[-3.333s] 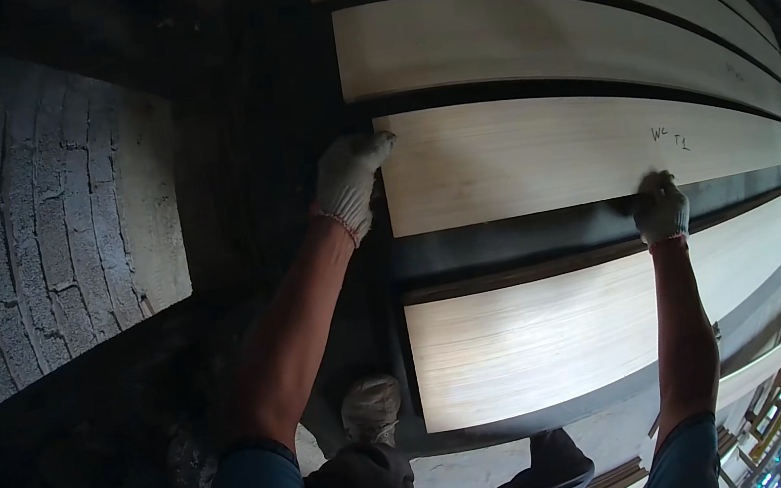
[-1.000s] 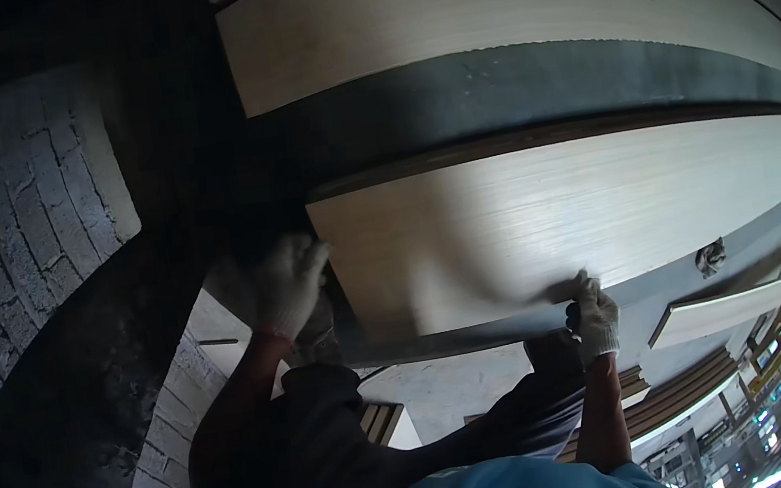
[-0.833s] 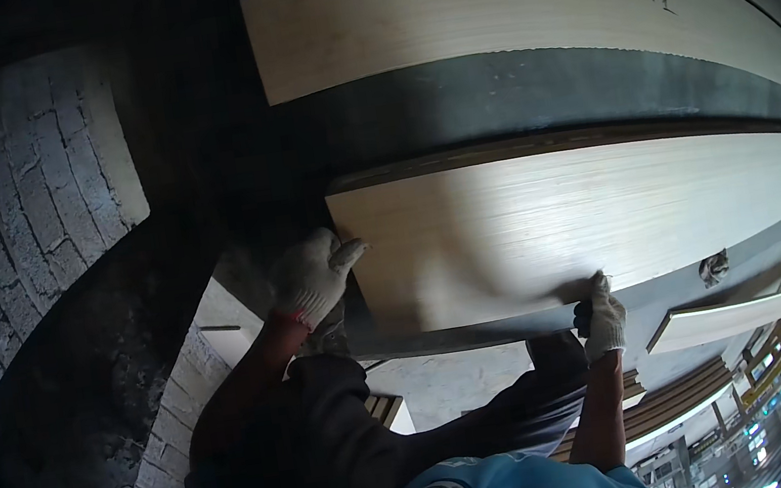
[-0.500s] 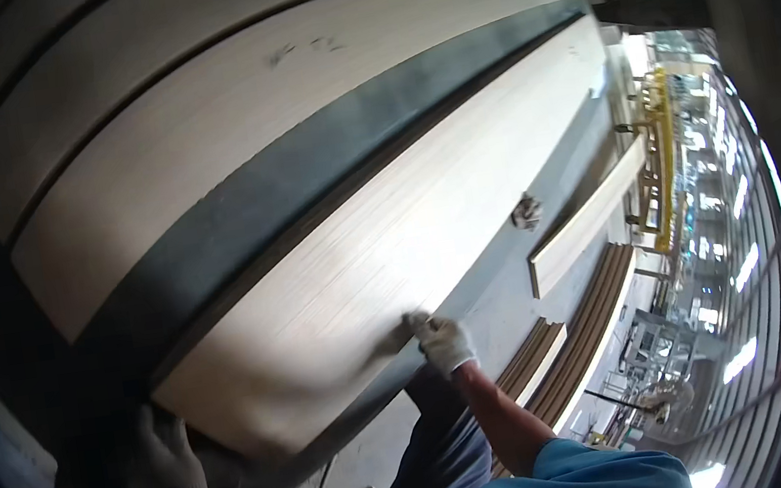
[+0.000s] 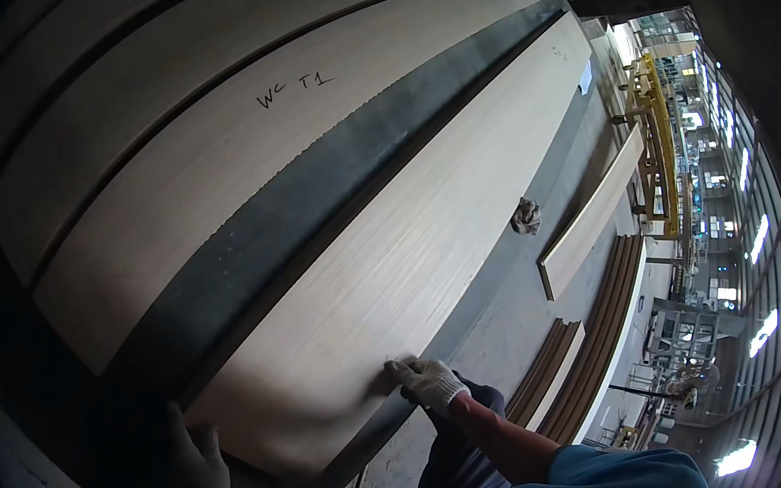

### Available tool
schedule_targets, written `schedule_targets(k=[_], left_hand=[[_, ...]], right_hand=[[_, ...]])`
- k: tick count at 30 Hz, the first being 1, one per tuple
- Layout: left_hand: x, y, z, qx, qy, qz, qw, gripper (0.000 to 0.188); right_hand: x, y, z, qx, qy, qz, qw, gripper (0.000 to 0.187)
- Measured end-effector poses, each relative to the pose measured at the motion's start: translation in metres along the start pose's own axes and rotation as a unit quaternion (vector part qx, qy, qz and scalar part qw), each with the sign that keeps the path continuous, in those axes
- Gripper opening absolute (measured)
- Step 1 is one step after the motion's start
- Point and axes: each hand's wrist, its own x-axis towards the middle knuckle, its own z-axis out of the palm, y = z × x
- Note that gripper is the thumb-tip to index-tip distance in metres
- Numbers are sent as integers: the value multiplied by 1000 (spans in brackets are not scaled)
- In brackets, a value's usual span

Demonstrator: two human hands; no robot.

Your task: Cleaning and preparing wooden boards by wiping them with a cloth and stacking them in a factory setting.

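Note:
A long pale wooden board [image 5: 381, 245] runs away from me to the far right. My left hand [image 5: 201, 470], in a light knit glove, is at the board's near left corner, in shadow. Its fingers look apart, one pointing up along the corner, and nothing shows in them. My right hand [image 5: 432, 384], in a white glove with dark fingertips, is closed over the board's near right edge. The thumb side lies on top and the other fingers curl at the edge. Whatever lies under those fingers is hidden.
More wide pale boards [image 5: 201, 171] lie left, past a dark grey strip [image 5: 302, 181]. To the right are a crumpled rag [image 5: 525, 216], a narrow plank [image 5: 595, 210] and stacked brown mouldings [image 5: 608, 333]. A yellow metal frame [image 5: 661, 146] stands farther off.
My right hand has slid nearer to me along the board's right edge. My left hand stays at the corner. The whole view has shifted slightly, and the boards look sharper.

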Motion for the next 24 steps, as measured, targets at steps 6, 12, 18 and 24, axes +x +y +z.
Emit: schedule_targets(k=[6, 12, 18, 24], left_hand=[[8, 1, -12, -46, -114, -26, 992, 67], [1, 24, -36, 5, -77, -34, 996, 67], [8, 20, -36, -46, -104, -45, 993, 63], [23, 5, -30, -131, -53, -4, 990, 61]], right_hand=[[3, 8, 8, 101, -21, 9, 995, 53], [9, 26, 17, 151, -2, -26, 988, 50], [10, 27, 20, 172, 14, -36, 984, 45], [4, 6, 21, 164, 3, -52, 985, 51]])
